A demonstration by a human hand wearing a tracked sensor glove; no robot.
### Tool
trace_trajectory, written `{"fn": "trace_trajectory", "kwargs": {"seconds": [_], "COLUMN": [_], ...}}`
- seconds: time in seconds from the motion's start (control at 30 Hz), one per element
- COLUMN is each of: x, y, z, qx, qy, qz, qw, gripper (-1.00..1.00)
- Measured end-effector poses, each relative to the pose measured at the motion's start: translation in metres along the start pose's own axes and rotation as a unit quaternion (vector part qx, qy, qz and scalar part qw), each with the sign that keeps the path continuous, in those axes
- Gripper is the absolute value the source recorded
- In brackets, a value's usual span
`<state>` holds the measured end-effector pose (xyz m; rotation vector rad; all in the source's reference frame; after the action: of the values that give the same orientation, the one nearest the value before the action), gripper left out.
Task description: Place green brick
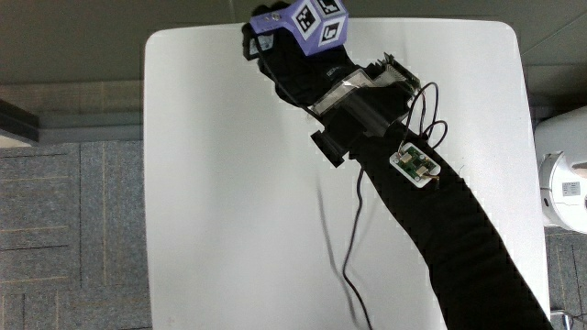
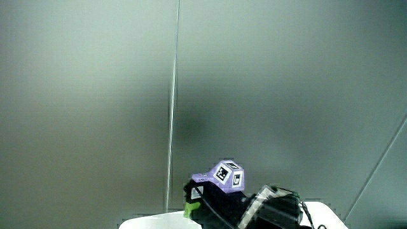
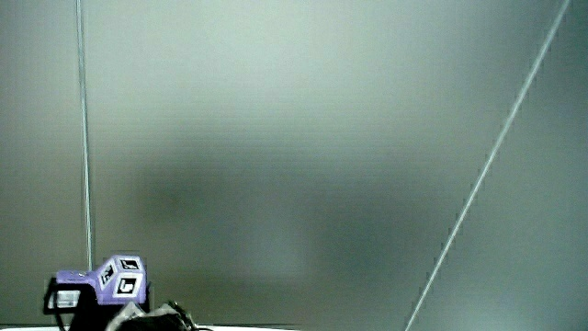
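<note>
The hand (image 1: 275, 50), in a black glove with a purple patterned cube (image 1: 316, 23) on its back, reaches over the table's edge farthest from the person. In the main view the hand covers the green brick. In a side view the green brick (image 2: 189, 207) shows as a small bright green piece at the fingertips, just above the table's rim, and the fingers (image 2: 197, 194) are curled around it. Both side views show mostly a pale wall, with the hand (image 2: 219, 200) and the cube (image 3: 119, 279) low in each.
The white table (image 1: 229, 183) has rounded corners. A thin black cable (image 1: 353, 247) runs from the forearm across the tabletop toward the person. A small circuit board (image 1: 415, 165) sits on the forearm. Grey carpet floor (image 1: 73, 229) lies beside the table.
</note>
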<state>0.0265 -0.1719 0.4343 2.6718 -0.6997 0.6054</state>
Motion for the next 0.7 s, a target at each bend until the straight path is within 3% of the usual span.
{"fn": "trace_trajectory", "kwargs": {"seconds": [0.03,0.1,0.47,0.53,0.7], "x": [0.011,0.014,0.047,0.044,0.038], "y": [0.003,0.002,0.005,-0.001,-0.001], "z": [-0.013,-0.018,-0.048,-0.041,-0.037], "qx": [0.011,0.014,-0.016,-0.002,-0.002], "qy": [-0.005,-0.007,-0.005,-0.009,-0.012], "qz": [0.000,-0.008,-0.056,-0.061,-0.052], "qw": [0.9999,0.9998,0.9983,0.9981,0.9986], "gripper": [0.00,0.00,0.00,0.00,0.00]}}
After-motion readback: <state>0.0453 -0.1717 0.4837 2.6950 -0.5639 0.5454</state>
